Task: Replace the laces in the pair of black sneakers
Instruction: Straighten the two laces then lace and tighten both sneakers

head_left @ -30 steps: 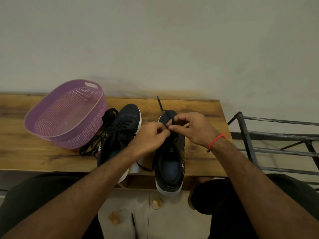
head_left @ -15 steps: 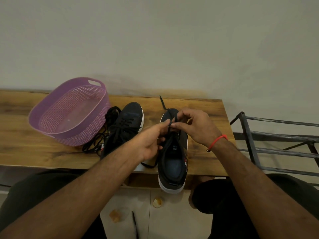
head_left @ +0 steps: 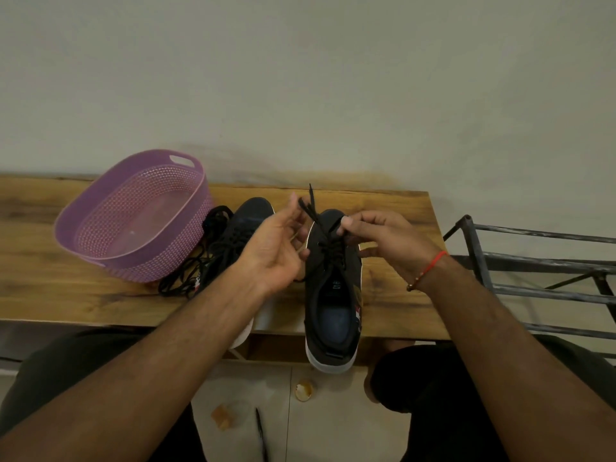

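Two black sneakers lie on a wooden bench [head_left: 66,295]. The right sneaker [head_left: 333,305] points away from me, its heel over the front edge. A black lace [head_left: 313,216] is threaded through its front eyelets, and two ends rise from the toe. My left hand [head_left: 276,251] is lifted left of the shoe, palm toward me, fingertips pinching one lace end. My right hand [head_left: 376,238] pinches the lace over the eyelets. My left forearm partly hides the left sneaker [head_left: 246,225].
A purple plastic basket [head_left: 110,208] stands at the back left. A pile of loose black laces [head_left: 186,275] lies between it and the left sneaker. A metal rack [head_left: 533,261] stands right of the bench. Small scraps and a dark stick lie on the floor.
My left hand has risen up and to the left, drawing a lace end out from the toe eyelets. My right hand stays at the eyelets.
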A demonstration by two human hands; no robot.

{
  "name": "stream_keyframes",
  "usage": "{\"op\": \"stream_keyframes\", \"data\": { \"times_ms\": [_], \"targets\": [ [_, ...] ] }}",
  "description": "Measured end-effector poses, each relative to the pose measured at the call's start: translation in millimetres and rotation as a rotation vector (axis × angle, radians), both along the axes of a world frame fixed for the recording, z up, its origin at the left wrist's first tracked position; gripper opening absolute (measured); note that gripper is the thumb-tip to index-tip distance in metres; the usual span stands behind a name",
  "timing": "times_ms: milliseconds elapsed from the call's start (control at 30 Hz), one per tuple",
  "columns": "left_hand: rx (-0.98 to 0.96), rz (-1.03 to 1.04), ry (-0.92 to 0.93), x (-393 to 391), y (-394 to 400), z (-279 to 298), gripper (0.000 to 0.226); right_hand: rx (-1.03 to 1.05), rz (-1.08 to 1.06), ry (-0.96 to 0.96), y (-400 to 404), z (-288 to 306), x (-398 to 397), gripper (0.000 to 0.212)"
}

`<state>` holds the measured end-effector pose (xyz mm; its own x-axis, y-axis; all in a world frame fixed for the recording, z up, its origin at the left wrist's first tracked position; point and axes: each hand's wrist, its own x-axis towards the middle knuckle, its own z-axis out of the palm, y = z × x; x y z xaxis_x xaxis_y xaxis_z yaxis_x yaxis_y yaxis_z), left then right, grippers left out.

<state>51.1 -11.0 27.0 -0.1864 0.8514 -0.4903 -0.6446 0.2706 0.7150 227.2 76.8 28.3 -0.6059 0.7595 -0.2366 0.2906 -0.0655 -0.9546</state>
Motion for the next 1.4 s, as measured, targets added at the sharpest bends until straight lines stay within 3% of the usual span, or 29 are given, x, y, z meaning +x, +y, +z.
{"op": "stream_keyframes", "data": {
  "times_ms": [167,300,467,567,667,767,833,867,967,1100,1233,1333,1400],
  "targets": [
    [0.157,0.136,-0.005,-15.6,4.9,7.4,0.011,-0.385,-0.232,0.236,3.5,11.6,6.0,0.026],
    [0.247,0.211,0.080,-25.8,6.2,13.4,0.006,-0.446,-0.513,0.379,13.9,16.6,16.0,0.027],
    [0.333,0.335,0.122,-44.4,5.5,20.2,0.022,-0.405,-0.684,0.421,25.0,12.3,26.4,0.021],
    [0.191,0.346,0.387,-49.6,8.0,15.3,0.019,-0.391,-0.763,0.403,33.0,5.1,27.7,0.010],
    [-0.043,0.172,0.607,-51.5,8.7,9.4,0.028,-0.427,-0.853,0.363,37.5,-2.0,32.2,0.035],
    [-0.214,-0.137,0.884,-54.1,4.4,7.3,0.040,-0.311,-0.906,0.116,37.6,-5.3,36.2,0.064],
    [-0.233,-0.253,1.135,-49.8,-0.6,9.8,0.032,-0.124,-0.862,-0.110,34.7,-3.2,35.3,0.077],
    [-0.230,-0.274,1.261,-46.6,-2.9,10.8,0.026,-0.034,-0.808,-0.187,31.8,-1.0,33.0,0.072],
    [-0.227,-0.328,1.377,-35.4,-6.0,7.6,0.031,0.170,-0.458,-0.441,16.7,8.2,25.5,0.029],
    [-0.196,-0.448,1.351,-9.6,-4.8,-11.7,0.036,0.017,-0.134,-0.645,-10.7,8.7,10.8,0.060],
    [-0.195,-0.506,1.352,12.5,4.3,-29.5,0.047,-0.013,-0.132,-0.671,-16.2,-10.2,-4.2,0.066],
    [-0.215,-0.503,1.423,16.3,14.0,-37.2,0.055,-0.019,-0.215,-0.577,-14.3,-18.2,-8.1,0.057],
    [-0.239,-0.503,1.339,14.7,18.3,-40.5,0.064,-0.017,-0.249,-0.511,-13.7,-21.5,-10.3,0.050]
  ]
}}
